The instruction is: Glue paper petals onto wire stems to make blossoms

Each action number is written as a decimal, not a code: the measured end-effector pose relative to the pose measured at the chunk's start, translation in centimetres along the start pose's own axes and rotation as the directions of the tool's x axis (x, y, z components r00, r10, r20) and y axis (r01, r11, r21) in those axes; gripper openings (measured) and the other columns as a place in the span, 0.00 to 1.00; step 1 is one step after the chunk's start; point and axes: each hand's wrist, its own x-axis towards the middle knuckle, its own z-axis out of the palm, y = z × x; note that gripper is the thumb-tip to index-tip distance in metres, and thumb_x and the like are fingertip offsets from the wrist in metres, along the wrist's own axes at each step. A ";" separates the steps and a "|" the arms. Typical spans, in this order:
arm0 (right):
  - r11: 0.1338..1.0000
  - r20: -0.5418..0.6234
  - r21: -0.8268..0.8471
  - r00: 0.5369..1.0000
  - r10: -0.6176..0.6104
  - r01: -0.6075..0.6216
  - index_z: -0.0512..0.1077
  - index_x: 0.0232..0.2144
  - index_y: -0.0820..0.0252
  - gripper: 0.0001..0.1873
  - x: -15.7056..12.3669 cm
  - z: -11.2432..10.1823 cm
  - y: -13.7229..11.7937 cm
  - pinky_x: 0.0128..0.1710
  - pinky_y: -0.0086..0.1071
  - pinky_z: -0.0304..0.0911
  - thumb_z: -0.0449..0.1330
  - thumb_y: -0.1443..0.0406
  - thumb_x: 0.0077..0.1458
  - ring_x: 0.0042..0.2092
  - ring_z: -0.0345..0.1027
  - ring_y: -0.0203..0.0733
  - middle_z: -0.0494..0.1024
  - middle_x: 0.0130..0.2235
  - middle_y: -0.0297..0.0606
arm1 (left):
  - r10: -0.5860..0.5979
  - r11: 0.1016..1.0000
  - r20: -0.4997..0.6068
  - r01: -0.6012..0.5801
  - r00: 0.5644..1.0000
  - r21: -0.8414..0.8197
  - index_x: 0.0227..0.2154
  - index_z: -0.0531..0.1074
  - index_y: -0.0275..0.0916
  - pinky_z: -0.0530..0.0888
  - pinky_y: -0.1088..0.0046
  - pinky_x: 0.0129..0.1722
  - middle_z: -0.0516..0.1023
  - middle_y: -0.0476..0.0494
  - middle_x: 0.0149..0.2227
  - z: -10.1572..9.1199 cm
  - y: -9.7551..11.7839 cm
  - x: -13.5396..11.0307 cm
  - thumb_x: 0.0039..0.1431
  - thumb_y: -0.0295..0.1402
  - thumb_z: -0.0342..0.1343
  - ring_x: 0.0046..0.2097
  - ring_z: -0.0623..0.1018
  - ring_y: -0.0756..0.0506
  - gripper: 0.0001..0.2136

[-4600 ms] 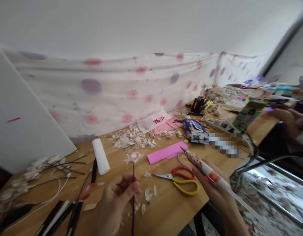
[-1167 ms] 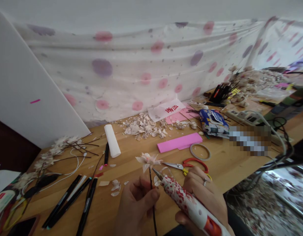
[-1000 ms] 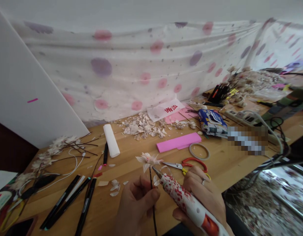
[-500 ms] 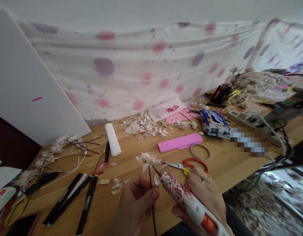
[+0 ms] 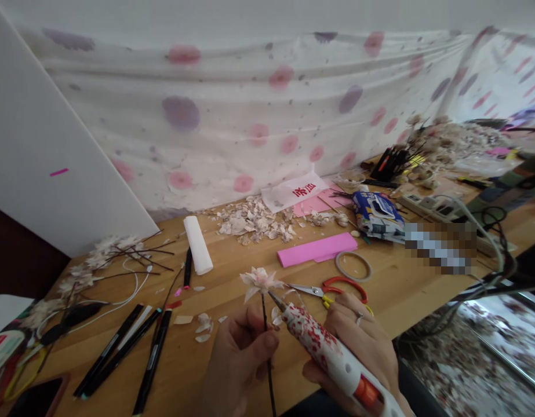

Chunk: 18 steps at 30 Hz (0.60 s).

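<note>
My left hand [image 5: 245, 356] pinches the dark stem of an artificial flower [image 5: 261, 280] between thumb and fingers. Pale, slightly pink petals spread at the top of the upright stem. Wrapped in my right hand [image 5: 358, 341] is a hot glue gun [image 5: 313, 336], white with red speckles and an orange-red trigger. Its metal nozzle points up and left, close to the stem just under the petals; I cannot tell whether it touches. Scissors [image 5: 310, 289] with red and yellow handles lie on the table behind my right hand. A few loose petals [image 5: 203, 327] lie left of the flower.
Several black markers [image 5: 154, 359] lie at left, near finished flowers [image 5: 88, 266] and a phone [image 5: 39, 398]. Behind are a white paper roll [image 5: 198, 246], a petal heap [image 5: 254, 220], folded pink paper [image 5: 317, 249], a tape ring [image 5: 353, 266] and a wipes pack [image 5: 377, 214]. Cables [image 5: 504, 255] hang at right.
The camera view has shifted slightly. Both hands keep their grip, and the flower head appears a little more upright and nearly in the same place by the nozzle.
</note>
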 end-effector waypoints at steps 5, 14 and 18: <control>0.997 0.016 0.077 1.000 0.020 -0.021 0.61 0.28 0.56 0.23 -0.1 0.0 -0.1 0.32 0.37 0.51 0.55 0.46 0.65 0.30 0.57 0.41 0.61 0.26 0.31 | -0.031 0.999 0.032 0.031 0.999 -0.006 0.18 0.67 0.38 0.58 0.83 0.15 0.67 0.55 0.17 0.0 0.1 -0.1 0.30 0.48 0.79 0.17 0.63 0.57 0.26; 0.990 -0.027 0.124 0.997 0.066 -0.062 0.59 0.27 0.55 0.27 0.9 0.1 -0.7 0.30 0.35 0.52 0.50 0.42 0.65 0.28 0.57 0.38 0.63 0.24 0.30 | -0.003 0.999 0.067 0.006 0.998 -0.032 0.18 0.67 0.37 0.59 0.84 0.18 0.67 0.55 0.18 0.1 0.0 0.0 0.32 0.46 0.79 0.18 0.64 0.57 0.26; 0.981 -0.020 0.157 0.993 0.116 -0.111 0.59 0.25 0.56 0.29 1.7 -0.1 -1.2 0.27 0.34 0.52 0.48 0.40 0.65 0.25 0.57 0.36 0.64 0.23 0.30 | -0.010 1.000 0.094 0.011 0.996 -0.004 0.19 0.69 0.37 0.59 0.83 0.19 0.67 0.54 0.17 0.1 0.1 0.1 0.34 0.46 0.78 0.19 0.63 0.56 0.24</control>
